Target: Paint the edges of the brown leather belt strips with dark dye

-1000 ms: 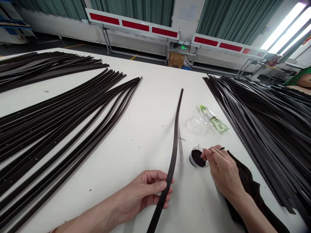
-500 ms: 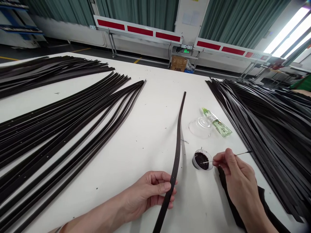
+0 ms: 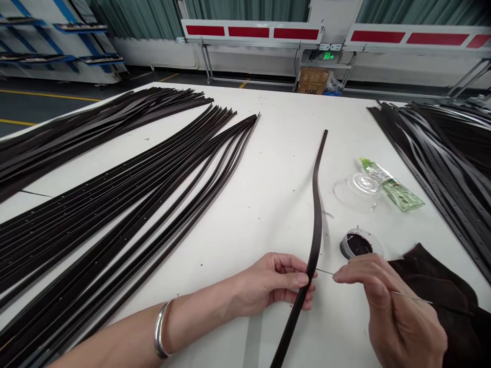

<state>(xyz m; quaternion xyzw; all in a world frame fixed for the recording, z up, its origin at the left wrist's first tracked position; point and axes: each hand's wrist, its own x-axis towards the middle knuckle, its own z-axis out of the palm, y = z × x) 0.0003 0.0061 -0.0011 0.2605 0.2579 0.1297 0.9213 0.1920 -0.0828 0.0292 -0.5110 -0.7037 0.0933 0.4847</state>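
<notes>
White table (image 3: pixel 276 153), left hand (image 3: pixel 274 283) gripping a leather strap (image 3: pixel 316 230), right hand (image 3: pixel 402 317) pinching a thin rod (image 3: pixel 412 295)

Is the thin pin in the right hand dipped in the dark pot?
No, the pin held in the right hand points left toward the strap, its tip outside the pot.

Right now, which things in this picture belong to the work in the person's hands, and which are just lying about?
In use: dark leather strap, left hand, thin metal pin, right hand, pot of dark liquid.

Lying about: clear plastic lid, green-labelled bottle, dark cloth, fanned straps, cardboard box.
</notes>
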